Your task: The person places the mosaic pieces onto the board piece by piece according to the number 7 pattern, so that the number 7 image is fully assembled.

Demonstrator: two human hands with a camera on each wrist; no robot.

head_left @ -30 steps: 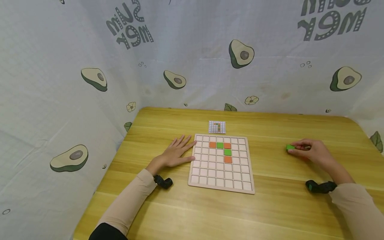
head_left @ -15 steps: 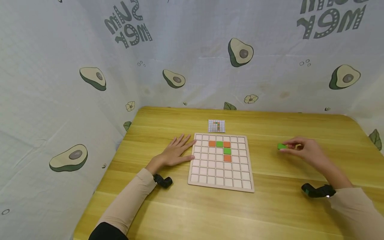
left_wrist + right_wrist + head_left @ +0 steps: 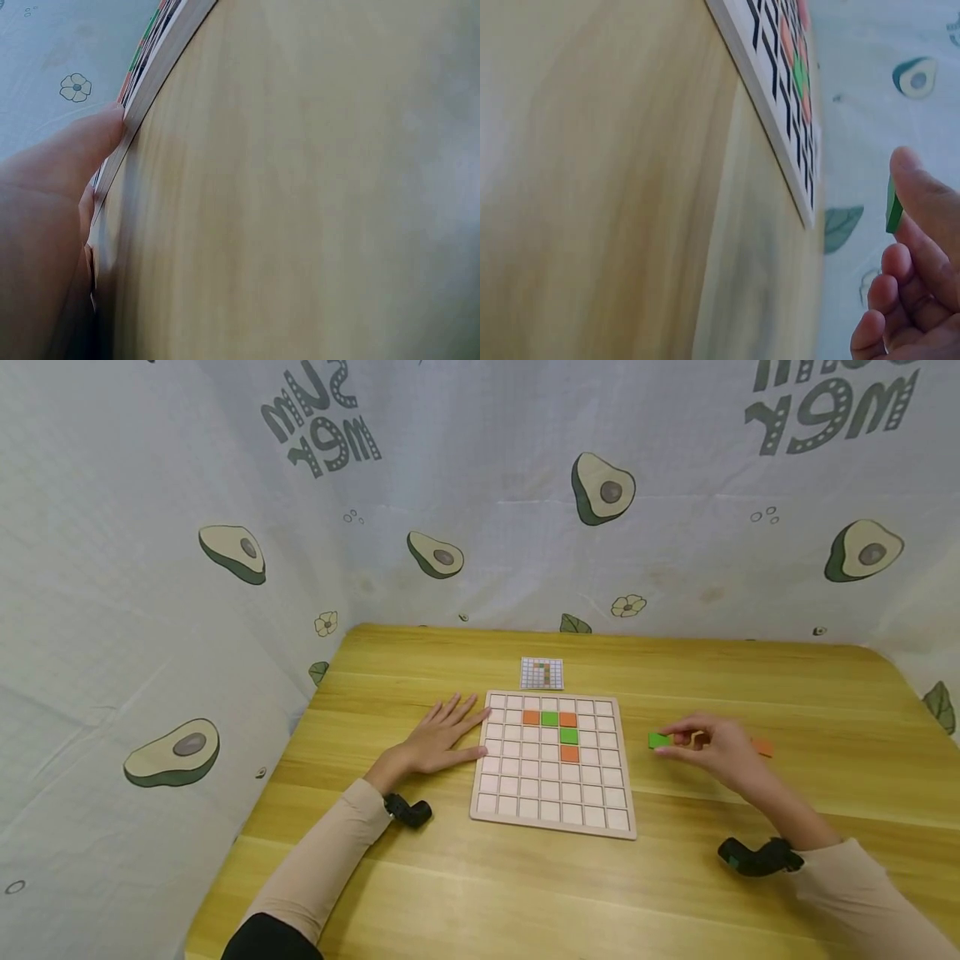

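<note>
A square wooden grid board lies on the table, with orange and green square tiles set in several of its cells. My left hand lies flat with fingers spread, its fingertip and thumb tip at the board's left edge. In the left wrist view the thumb rests along the board's side. Right of the board, my right hand pinches a green square tile between thumb and fingertips. The right wrist view shows this green tile edge-on, other fingers curled below it.
A small printed card with a coloured grid pattern lies just beyond the board. An orange tile lies on the table, partly behind my right hand. A patterned curtain hangs behind the table and along its left side.
My right hand has moved left toward the board, carrying the green tile, and an orange tile on the table behind it has come into view. The left hand has stayed put.
</note>
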